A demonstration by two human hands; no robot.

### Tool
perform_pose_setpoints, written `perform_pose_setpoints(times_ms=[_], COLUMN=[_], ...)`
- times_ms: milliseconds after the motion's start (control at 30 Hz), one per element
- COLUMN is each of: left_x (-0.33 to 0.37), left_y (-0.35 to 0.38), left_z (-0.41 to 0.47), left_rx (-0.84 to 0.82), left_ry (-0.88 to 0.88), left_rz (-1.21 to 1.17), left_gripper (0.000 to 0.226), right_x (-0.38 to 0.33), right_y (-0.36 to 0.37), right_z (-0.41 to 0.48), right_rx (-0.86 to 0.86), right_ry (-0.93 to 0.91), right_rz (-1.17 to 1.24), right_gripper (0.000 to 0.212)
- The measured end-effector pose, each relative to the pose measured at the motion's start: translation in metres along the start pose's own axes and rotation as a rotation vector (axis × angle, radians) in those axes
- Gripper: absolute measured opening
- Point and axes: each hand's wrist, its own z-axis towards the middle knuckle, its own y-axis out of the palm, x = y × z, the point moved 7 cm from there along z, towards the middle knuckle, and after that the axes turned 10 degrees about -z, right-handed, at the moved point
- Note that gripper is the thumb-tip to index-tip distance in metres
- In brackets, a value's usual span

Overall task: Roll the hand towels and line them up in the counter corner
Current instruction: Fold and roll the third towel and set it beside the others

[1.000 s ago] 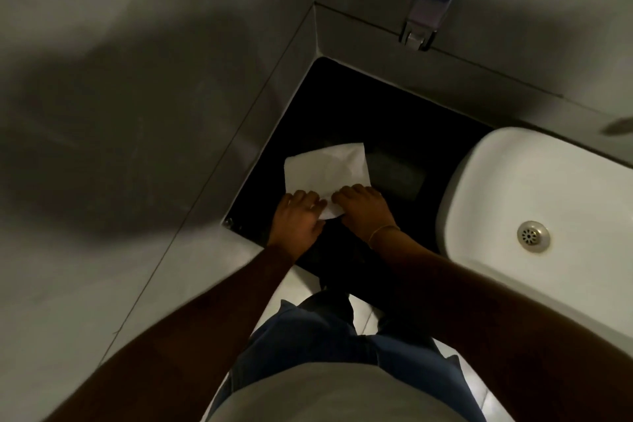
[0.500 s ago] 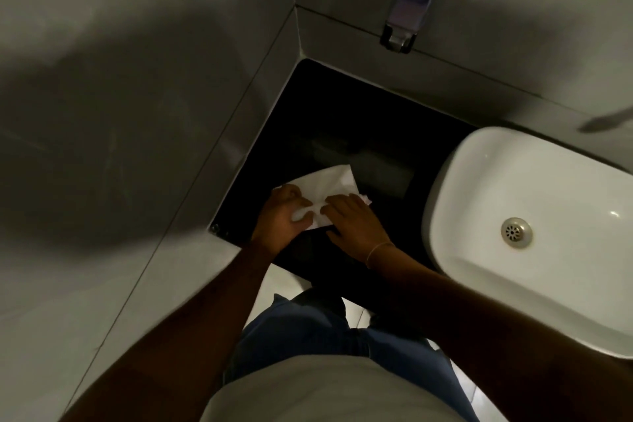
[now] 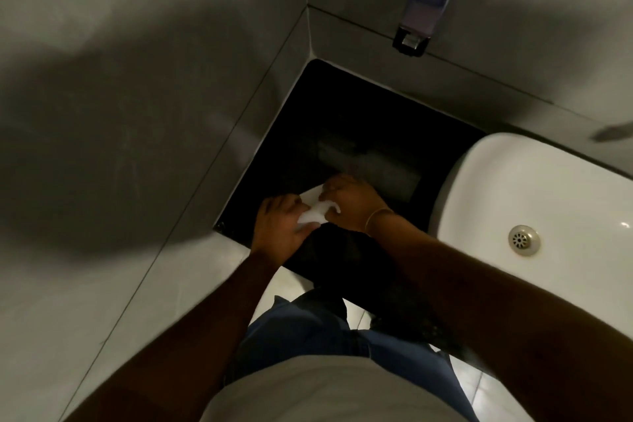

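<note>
A white hand towel (image 3: pixel 315 211) lies on the black counter (image 3: pixel 325 120), mostly rolled into a short tube near the counter's front edge. My left hand (image 3: pixel 279 228) curls around the roll's left end. My right hand (image 3: pixel 352 202), a thin bangle on its wrist, covers the right end with fingers bent over it. Only a small strip of towel shows between the two hands; the rest is hidden under them. The counter corner (image 3: pixel 317 70) lies farther back, where the two grey walls meet.
A white sink basin (image 3: pixel 548 188) with a metal drain (image 3: pixel 523 239) fills the right side. A soap dispenser (image 3: pixel 430 0) hangs on the back wall above the counter. Grey tiled walls close in on the left and back.
The towel was a flat sheet a second ago; both hands have rolled it forward, so now only a small bunched roll shows between them.
</note>
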Motion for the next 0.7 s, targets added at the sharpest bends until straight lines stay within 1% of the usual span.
perform_pose_setpoints(times_ms=[67, 100, 133, 233, 300, 333, 400, 467, 500, 600, 700], left_x=[-0.006, -0.010, -0.012, -0.019, -0.022, -0.021, -0.013, -0.001, 0.004, 0.009, 0.010], left_y=[-0.005, -0.007, -0.008, -0.005, -0.001, -0.002, -0.008, -0.008, -0.004, 0.014, 0.023], left_z=[0.008, 0.011, 0.015, 0.025, 0.030, 0.031, 0.033, 0.034, 0.034, 0.031, 0.027], left_rx=[0.018, 0.020, 0.018, -0.045, -0.094, -0.085, -0.022, -0.011, -0.042, -0.182, -0.215], left_ry=[-0.038, -0.044, -0.044, -0.090, -0.133, -0.135, -0.085, -0.022, -0.022, -0.100, -0.126], left_rz=[0.031, 0.033, 0.024, -0.022, -0.044, -0.049, -0.055, -0.045, -0.033, 0.042, 0.116], left_gripper=[0.048, 0.047, 0.047, 0.047, 0.048, 0.048, 0.051, 0.056, 0.060, 0.078, 0.086], right_x=[-0.004, -0.006, -0.005, -0.004, -0.003, -0.003, -0.002, 0.000, 0.001, 0.004, 0.004], right_y=[-0.005, -0.003, 0.002, 0.015, 0.014, 0.012, 0.007, 0.004, 0.003, 0.005, 0.012], right_z=[-0.007, -0.012, -0.015, -0.015, -0.005, 0.002, 0.016, 0.028, 0.032, 0.037, 0.036], right_rx=[0.219, 0.284, 0.294, 0.202, 0.174, 0.163, 0.110, 0.039, 0.003, -0.106, -0.147], right_ry=[0.001, 0.009, 0.021, 0.042, 0.051, 0.056, 0.062, 0.058, 0.055, 0.040, 0.038], right_rz=[-0.059, -0.067, -0.074, -0.101, -0.112, -0.118, -0.102, -0.060, -0.043, -0.020, -0.050], right_gripper=[0.039, 0.039, 0.042, 0.060, 0.058, 0.055, 0.051, 0.050, 0.050, 0.049, 0.050])
